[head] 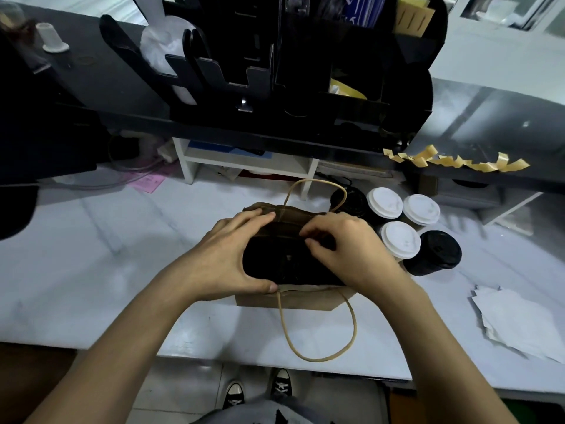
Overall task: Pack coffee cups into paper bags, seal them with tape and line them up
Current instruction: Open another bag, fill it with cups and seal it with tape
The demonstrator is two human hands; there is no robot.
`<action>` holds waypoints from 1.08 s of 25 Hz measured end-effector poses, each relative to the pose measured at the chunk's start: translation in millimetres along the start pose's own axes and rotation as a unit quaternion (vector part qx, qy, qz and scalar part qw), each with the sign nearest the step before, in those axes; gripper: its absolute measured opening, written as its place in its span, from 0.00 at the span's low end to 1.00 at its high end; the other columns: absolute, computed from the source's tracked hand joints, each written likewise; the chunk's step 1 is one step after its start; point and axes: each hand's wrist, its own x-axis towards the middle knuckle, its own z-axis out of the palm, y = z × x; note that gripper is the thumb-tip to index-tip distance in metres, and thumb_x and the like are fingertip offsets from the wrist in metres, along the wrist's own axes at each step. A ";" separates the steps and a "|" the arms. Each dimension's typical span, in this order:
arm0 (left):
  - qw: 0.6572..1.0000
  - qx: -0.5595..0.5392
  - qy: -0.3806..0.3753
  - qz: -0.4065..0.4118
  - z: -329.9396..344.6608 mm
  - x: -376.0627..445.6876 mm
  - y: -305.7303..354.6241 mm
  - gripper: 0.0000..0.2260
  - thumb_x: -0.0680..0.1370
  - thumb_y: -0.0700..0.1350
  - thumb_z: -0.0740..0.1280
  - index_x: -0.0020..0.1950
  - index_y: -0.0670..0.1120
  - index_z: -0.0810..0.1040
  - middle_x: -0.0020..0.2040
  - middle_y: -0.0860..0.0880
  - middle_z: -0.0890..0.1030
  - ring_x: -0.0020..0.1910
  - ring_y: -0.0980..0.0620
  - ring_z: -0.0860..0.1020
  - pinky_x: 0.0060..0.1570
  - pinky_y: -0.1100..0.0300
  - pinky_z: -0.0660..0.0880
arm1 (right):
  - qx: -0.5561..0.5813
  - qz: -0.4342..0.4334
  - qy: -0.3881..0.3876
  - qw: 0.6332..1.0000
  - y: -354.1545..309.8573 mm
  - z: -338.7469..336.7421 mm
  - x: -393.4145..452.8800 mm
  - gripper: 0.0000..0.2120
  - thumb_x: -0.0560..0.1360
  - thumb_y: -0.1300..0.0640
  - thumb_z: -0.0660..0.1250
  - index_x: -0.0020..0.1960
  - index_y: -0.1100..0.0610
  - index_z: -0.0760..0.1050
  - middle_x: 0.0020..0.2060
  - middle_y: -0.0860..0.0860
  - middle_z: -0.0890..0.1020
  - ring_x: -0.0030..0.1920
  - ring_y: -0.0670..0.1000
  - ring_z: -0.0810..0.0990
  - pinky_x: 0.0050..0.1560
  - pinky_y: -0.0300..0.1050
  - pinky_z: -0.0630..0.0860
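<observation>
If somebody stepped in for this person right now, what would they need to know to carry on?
Left hand: spread over the left end of the paper bag, thumb at its near rim, fingers on the far rim, holding the mouth open.
Right hand: fingers curled, pinching the far rim's fold.
The bag stands on the white counter; something dark sits inside, unclear what.
Waiting beside it on the right: three white-lidded cups and two black-lidded cups.
Cut tape strips hang along the black shelf edge.
Done: bag opened. Left: finish filling, tape shut, line up; no sealed bags in view.
</observation>
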 end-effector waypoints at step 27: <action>0.983 0.070 0.125 0.112 -11.7 -10.0 64.3 0.24 0.79 0.59 0.62 0.75 0.59 0.67 0.73 0.60 0.68 0.74 0.56 0.58 0.69 0.55 0.60 | -0.003 0.148 0.191 0.971 20.4 -11.5 -92.2 0.18 0.80 0.56 0.67 0.70 0.47 0.76 0.68 0.45 0.77 0.67 0.51 0.72 0.68 0.50 0.69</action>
